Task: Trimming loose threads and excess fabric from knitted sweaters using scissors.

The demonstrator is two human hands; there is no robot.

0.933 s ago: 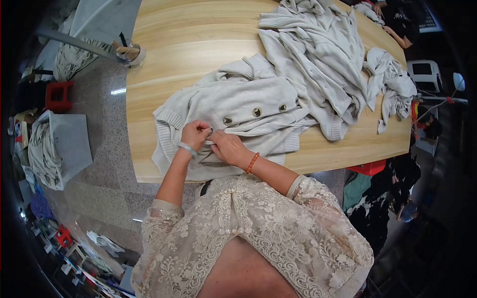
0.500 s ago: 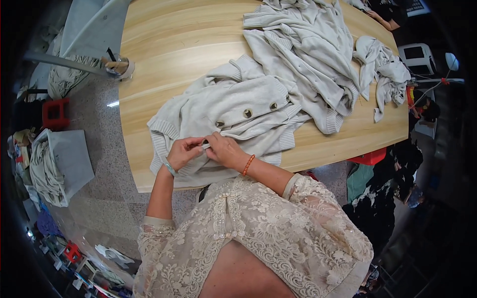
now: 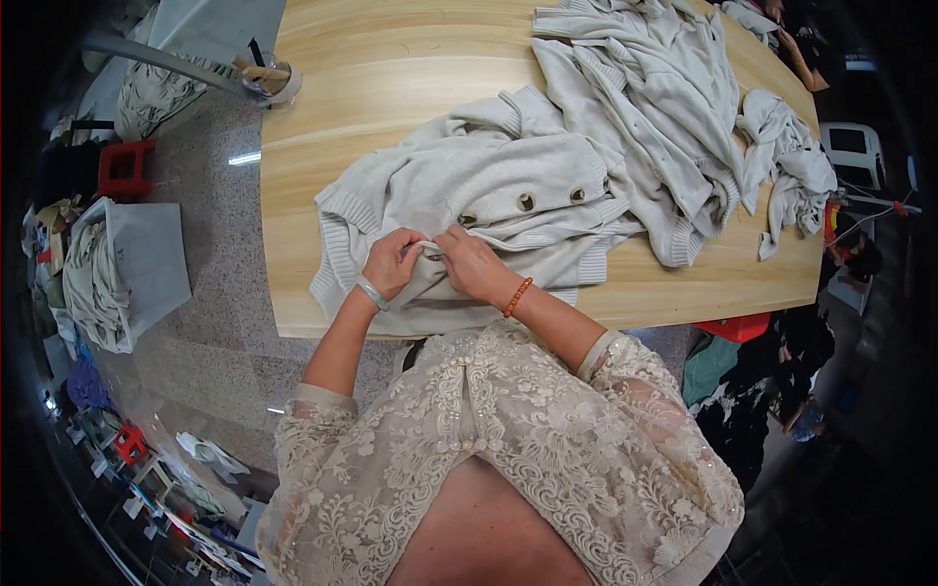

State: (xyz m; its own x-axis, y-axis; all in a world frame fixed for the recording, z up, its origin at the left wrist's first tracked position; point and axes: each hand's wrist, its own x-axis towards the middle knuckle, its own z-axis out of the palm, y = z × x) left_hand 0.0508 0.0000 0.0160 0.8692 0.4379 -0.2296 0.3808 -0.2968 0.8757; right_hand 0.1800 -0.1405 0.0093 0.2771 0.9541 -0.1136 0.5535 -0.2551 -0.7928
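Note:
A light grey knitted cardigan lies spread on the wooden table in front of me, with ribbed cuffs and hem. Several dark buttons run along its front band, one of them a round button. Both my hands are at the near end of this band. My left hand pinches the band's edge between thumb and fingers. Close beside it, my right hand is closed on the same edge, fingertips almost meeting the left ones. A small dark spot shows between them; the fingers partly hide it.
More pale knitted garments are heaped at the far right, with a smaller bundle beyond. A tape roll sits at the table's left edge. On the floor at left stands a white bin of garments, near a red stool.
The whole view has shifted, so the table and garments appear farther right. My hands stay on the same stretch of band. The dark button between my fingertips is now mostly covered.

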